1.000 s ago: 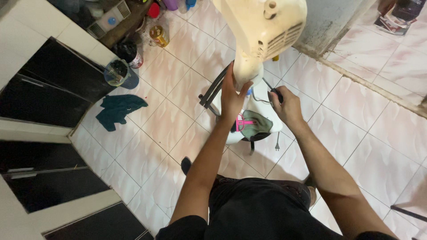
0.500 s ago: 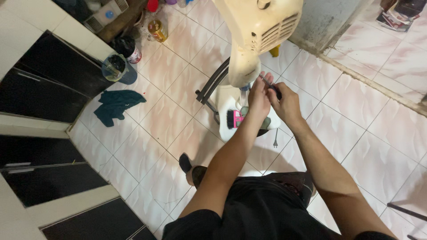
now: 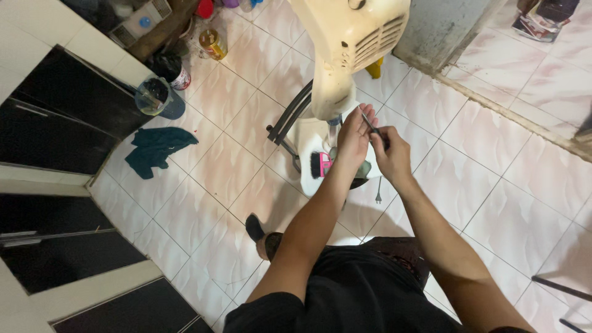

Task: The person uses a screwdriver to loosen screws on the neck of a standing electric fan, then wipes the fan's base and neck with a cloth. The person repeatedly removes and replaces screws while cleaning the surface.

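Note:
I look down on a cream fan motor housing (image 3: 351, 37) on its stand. My right hand (image 3: 390, 155) is closed around the black handle of a thin screwdriver (image 3: 372, 125), whose metal shaft points up toward the fan's neck (image 3: 330, 102). My left hand (image 3: 353, 137) is just left of it, seen from the back. Its fingers stretch up along the shaft beside the neck, and its palm side is hidden. Below the hands, the white fan base (image 3: 308, 139) carries a black brush with a pink handle (image 3: 320, 164) and a green cloth.
A black fan guard (image 3: 288, 120) leans by the base, and a plug (image 3: 378, 198) lies on the tiles. At left are a teal rag (image 3: 157, 148), a plastic jug (image 3: 154, 97), cans (image 3: 213, 43) and black cabinet doors (image 3: 61, 117). A raised threshold (image 3: 512, 114) runs at right.
My left hand let go of the fan's neck and moved right to meet my right hand at the screwdriver's shaft. The view shifted slightly.

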